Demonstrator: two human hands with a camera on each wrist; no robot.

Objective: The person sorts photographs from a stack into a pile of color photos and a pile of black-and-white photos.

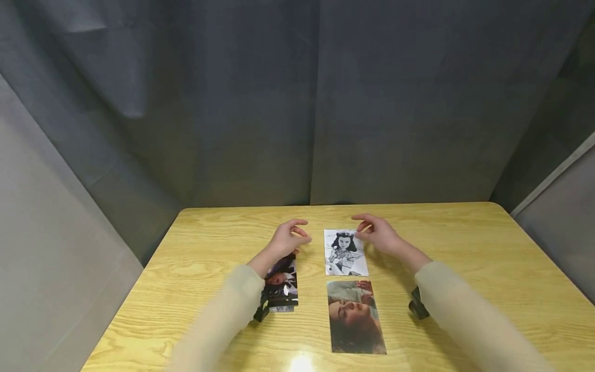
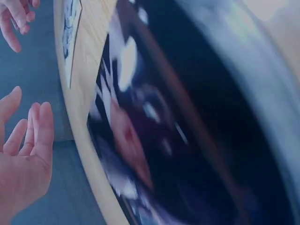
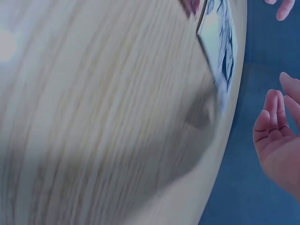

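colour portrait photo (image 1: 355, 316) lies nearest on the wooden bench (image 1: 465, 248), its long axis running away from the person, with a dark stack of photos (image 1: 281, 284) to its left, partly under the left forearm. beyond it the black-and-white photo (image 1: 345, 252) lies flat, lengthwise the same way, between the two hands: the left hand (image 1: 289, 237) hovers just off its left edge and the right hand (image 1: 378, 233) at its far right corner, seemingly nearer; both have relaxed, loosely curved fingers and hold nothing.

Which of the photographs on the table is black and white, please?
It is the black-and-white portrait lying farthest from the person, between the left hand and the right hand. The photo below it and the small stack are in colour.
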